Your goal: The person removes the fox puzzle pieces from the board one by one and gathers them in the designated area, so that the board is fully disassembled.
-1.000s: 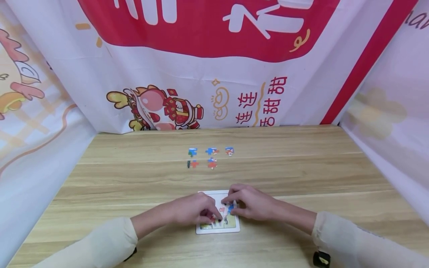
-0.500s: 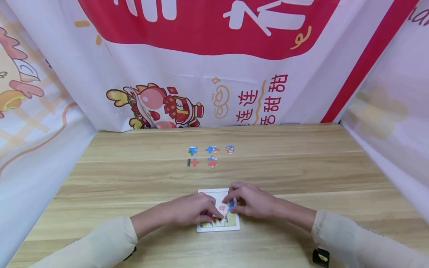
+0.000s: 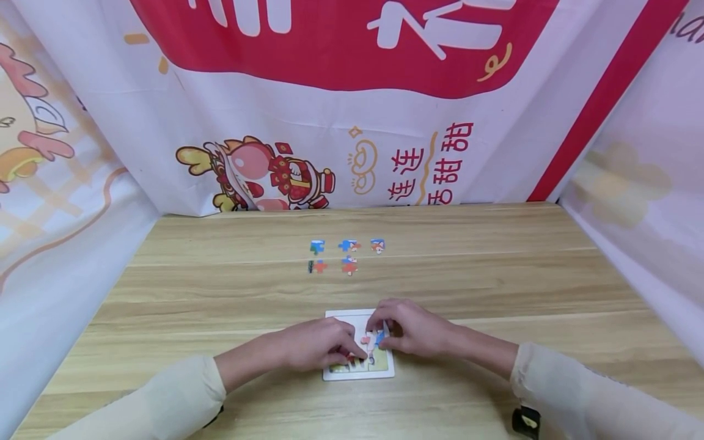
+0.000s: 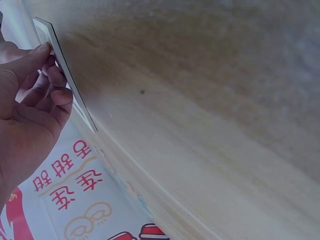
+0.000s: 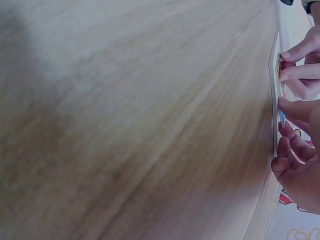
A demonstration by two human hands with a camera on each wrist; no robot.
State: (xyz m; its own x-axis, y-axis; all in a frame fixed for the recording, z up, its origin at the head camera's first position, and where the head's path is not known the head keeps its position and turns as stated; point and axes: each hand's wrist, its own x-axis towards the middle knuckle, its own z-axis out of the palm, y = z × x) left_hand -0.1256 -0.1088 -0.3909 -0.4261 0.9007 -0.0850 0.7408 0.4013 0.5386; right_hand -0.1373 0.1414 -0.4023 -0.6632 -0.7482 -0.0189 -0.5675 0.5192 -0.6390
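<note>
Right hand (image 3: 409, 327) slightly shifted, thin blue puzzle piece (image 5: 283, 119) is pinched by it over white rectangular tray (image 3: 357, 377), left hand (image 3: 321, 343) grip untellable, red "甜甜" (image 3: 458, 135) printed on white cloth (image 3: 511, 146).

Wood grain, creased cloth and printed card
The desk (image 3: 473, 263) looks like smooth wood with a faint sheen; the far hanging (image 3: 308, 113) is creased, softly shiny cloth; the near tray (image 3: 359, 376) has a smooth, card-like rim; the puzzle pieces (image 3: 349, 265) resemble printed card; the sleeves (image 3: 159, 397) are matt fabric.
</note>
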